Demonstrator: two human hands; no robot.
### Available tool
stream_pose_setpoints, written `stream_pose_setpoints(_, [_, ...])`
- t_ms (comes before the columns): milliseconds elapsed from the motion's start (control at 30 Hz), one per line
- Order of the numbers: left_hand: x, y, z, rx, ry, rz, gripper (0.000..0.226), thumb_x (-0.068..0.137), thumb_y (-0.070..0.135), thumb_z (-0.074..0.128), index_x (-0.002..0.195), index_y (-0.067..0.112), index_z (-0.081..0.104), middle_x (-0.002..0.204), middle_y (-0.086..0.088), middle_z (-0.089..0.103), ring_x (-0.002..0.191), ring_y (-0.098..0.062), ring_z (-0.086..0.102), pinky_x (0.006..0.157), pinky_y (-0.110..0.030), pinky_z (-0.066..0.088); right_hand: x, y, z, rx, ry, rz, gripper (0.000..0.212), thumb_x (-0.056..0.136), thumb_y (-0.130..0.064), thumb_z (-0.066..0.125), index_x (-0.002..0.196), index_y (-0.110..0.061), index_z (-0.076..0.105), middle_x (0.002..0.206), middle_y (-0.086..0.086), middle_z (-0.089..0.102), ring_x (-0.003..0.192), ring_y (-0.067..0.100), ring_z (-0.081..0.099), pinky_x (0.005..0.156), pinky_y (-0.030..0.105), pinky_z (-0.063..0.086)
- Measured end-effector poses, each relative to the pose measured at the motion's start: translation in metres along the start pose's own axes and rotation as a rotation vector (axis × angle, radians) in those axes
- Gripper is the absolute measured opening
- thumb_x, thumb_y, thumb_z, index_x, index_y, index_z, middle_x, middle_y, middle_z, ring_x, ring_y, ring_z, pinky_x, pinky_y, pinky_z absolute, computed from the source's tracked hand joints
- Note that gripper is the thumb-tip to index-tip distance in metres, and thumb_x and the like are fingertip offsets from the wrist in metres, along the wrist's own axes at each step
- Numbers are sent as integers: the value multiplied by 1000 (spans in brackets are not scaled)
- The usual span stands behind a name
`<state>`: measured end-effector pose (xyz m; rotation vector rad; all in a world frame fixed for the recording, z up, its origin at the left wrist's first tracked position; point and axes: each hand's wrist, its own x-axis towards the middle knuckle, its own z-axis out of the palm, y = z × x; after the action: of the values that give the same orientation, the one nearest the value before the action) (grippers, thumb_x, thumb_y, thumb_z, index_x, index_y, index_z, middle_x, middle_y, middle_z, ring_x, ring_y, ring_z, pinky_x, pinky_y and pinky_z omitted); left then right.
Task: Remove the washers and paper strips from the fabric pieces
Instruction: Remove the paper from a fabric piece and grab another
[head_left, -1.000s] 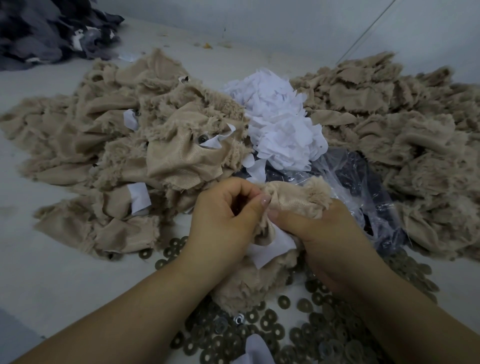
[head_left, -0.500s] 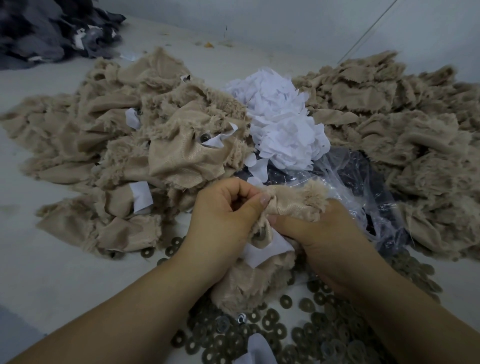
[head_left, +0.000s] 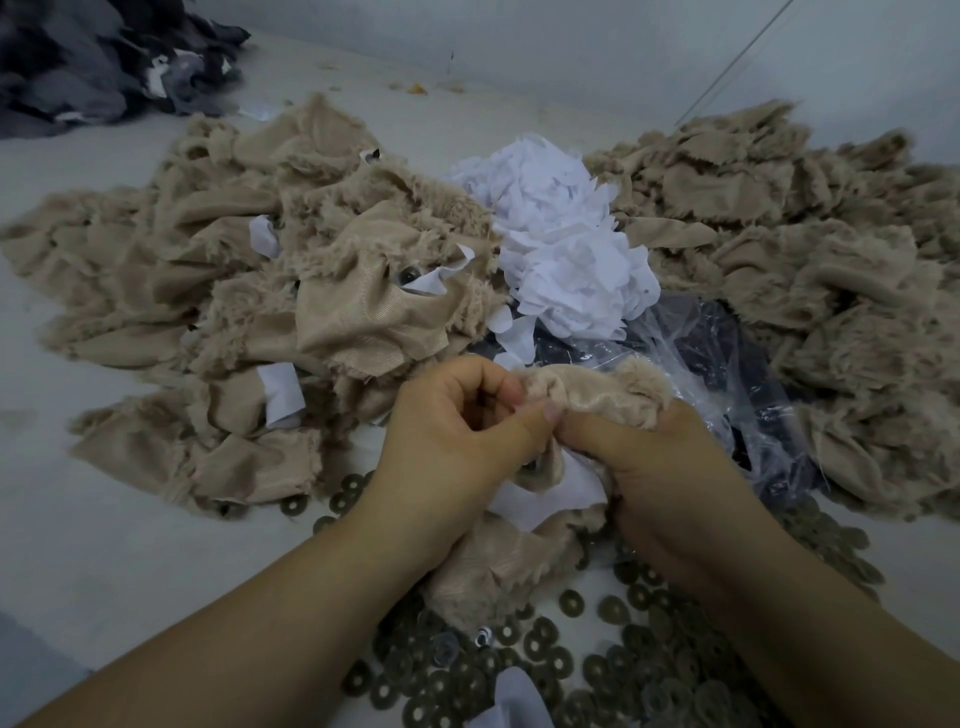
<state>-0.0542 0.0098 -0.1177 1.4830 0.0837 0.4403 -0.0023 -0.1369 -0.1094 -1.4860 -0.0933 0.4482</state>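
We've got both hands bunched up mid-frame on one tan fabric piece (head_left: 592, 389). Our left hand (head_left: 447, 431) is curled tight, thumb and fingers pinching the cloth's left end, and our right hand (head_left: 670, 478) is wrapped around the other end from underneath, thumb pressed up against the left one. A white paper strip (head_left: 545, 499) pokes out just below where the thumbs meet. If there's a washer in this piece, it's buried in the folds — we can't tell.

The pulled-off washers (head_left: 597, 654) are scattered across the lower middle of the frame, the heap of removed paper (head_left: 561, 249) sits upper centre, and fabric piles fill the left (head_left: 218, 291) and right (head_left: 810, 270) of the frame; the left one has paper bits showing in it.

What could go wrong: the paper looks thin, so a sideways yank probably tears it and leaves scraps stuck in the fur. And if a washer pops free suddenly it'll likely roll off the table (head_left: 78, 545) or vanish into the crinkly plastic bag (head_left: 727, 374) right behind our hands.
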Motion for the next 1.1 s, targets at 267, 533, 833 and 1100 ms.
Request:
stream_pose_setpoints(267, [2,-1,-2,-98,30,-100,25,88,2,65,63,9,67,64,-12,65,59,-20,59,60,-30,52,-2,-3,3,79,5,-24,8,84,-2,74,92,1,76,95,22,76,88,40,75,84,57,58])
stream_pose_setpoints(533, [1,1,-1,-212,4,-149,23,87,5,63,64,5,66,60,-11,64,54,-16,59,55,-25,52,-1,-7,7,166,6,-5,12,87,5,65,92,0,75,94,21,76,85,37,75,71,44,63])
stream_pose_setpoints(833, [0,2,0,-100,-32,-52,17,83,18,66,68,12,67,66,-7,66,61,-14,60,60,-25,52,-7,-13,13,331,-260,225,42,83,-17,64,118,6,67,115,28,70,106,40,69,88,45,60])
stream_pose_setpoints(1100, [-1,1,2,-31,-41,-29,23,89,16,63,68,5,64,63,-8,64,59,-14,58,58,-27,50,-9,-12,17,479,-281,300,43,83,-16,65,120,6,66,115,29,69,103,39,71,80,45,62])
